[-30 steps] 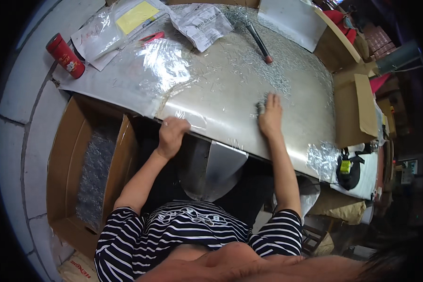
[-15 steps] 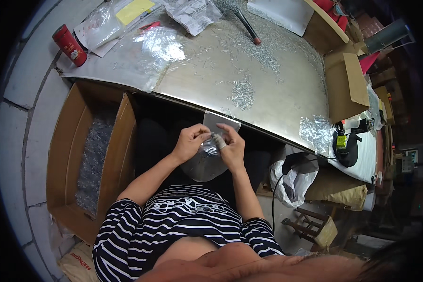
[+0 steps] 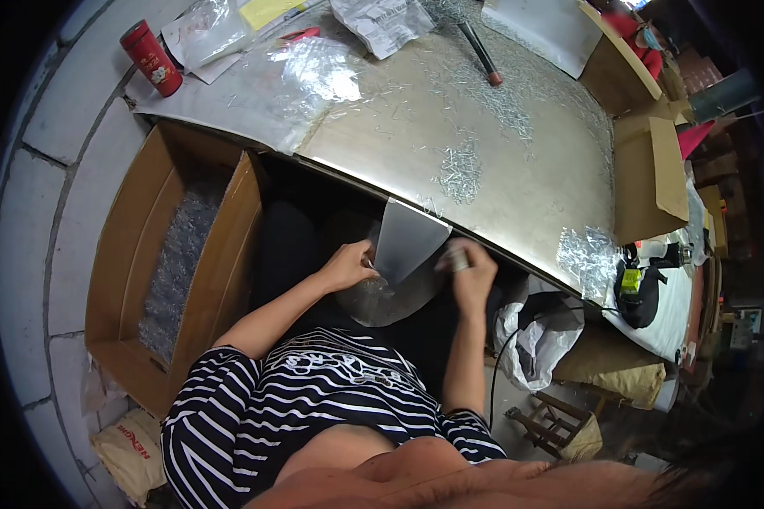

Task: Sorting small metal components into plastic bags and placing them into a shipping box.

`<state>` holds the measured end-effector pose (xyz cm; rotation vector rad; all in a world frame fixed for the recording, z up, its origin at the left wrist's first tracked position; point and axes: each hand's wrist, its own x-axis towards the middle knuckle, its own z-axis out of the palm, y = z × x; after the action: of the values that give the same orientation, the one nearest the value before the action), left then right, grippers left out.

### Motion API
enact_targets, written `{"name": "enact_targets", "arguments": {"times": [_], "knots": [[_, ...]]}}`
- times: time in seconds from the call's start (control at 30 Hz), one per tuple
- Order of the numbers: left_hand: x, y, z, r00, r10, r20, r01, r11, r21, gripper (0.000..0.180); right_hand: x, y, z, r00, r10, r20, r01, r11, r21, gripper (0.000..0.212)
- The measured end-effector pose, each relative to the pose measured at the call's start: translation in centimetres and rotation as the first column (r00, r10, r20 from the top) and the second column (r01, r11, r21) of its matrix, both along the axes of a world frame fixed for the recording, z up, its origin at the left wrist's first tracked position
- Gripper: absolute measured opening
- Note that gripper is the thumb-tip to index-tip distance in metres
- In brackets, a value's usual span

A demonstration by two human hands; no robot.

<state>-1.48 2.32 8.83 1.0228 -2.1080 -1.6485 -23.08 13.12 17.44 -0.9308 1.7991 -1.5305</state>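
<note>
My left hand [image 3: 351, 265] is closed in a pinch over my lap, on what looks like a small clear plastic bag [image 3: 377, 285] that hangs below the fingertips. My right hand [image 3: 473, 271] is apart from it, under the table edge, fingers bent and smeared by motion; a pale wrap covers one finger. Whether it holds anything cannot be made out. Between the hands, a translucent plastic sheet [image 3: 409, 242] slopes down from the table edge toward a rounded, greyish surface [image 3: 373, 312] on my lap. Several small metal pins [image 3: 430, 206] lie at the sheet's top.
A metal-topped table [image 3: 373, 140] bears piles of pins [image 3: 460, 172], a dark-handled tool [image 3: 481, 55] and clear bags [image 3: 587, 259]. A red canister [image 3: 151, 59] stands at the far left. Left of me, a cardboard box [image 3: 216, 246] holds filled clear bags; a white plastic bag [image 3: 539, 343] hangs right.
My hands have come apart: the right has swung away to the right, and the left has drawn slightly lower. The whole view has shifted a little.
</note>
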Motion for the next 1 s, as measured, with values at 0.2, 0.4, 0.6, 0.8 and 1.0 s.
{"name": "enact_targets", "arguments": {"times": [0.2,0.4,0.6,0.8,1.0], "knots": [[-0.9,-1.1,-2.0,0.926,0.188,-0.328,-0.072,0.939,0.335,0.046,-3.6,-9.2,1.2,0.683,0.091,-0.725,-0.091,0.995,0.039,0.041],[-0.6,1.7,-2.7,0.893,0.319,-0.318,0.095,0.556,0.826,0.051,3.7,-6.0,2.1,0.529,0.269,-0.805,-0.115,0.962,0.246,0.048],[2.0,-1.2,-8.5,0.927,0.220,-0.304,0.242,0.267,0.933,0.075,4.8,-0.1,5.1,0.750,0.248,-0.613,-0.181,0.969,0.171,0.037],[-0.4,1.6,-5.2,0.751,0.311,-0.583,0.571,0.139,0.809,0.073,5.0,2.1,3.4,0.868,0.251,-0.429,-0.203,0.967,0.154,0.032],[0.6,1.8,-5.5,0.928,0.009,-0.372,0.305,0.554,0.775,0.050,6.0,2.8,0.1,0.887,0.326,-0.327,-0.303,0.945,0.120,0.038]]}}
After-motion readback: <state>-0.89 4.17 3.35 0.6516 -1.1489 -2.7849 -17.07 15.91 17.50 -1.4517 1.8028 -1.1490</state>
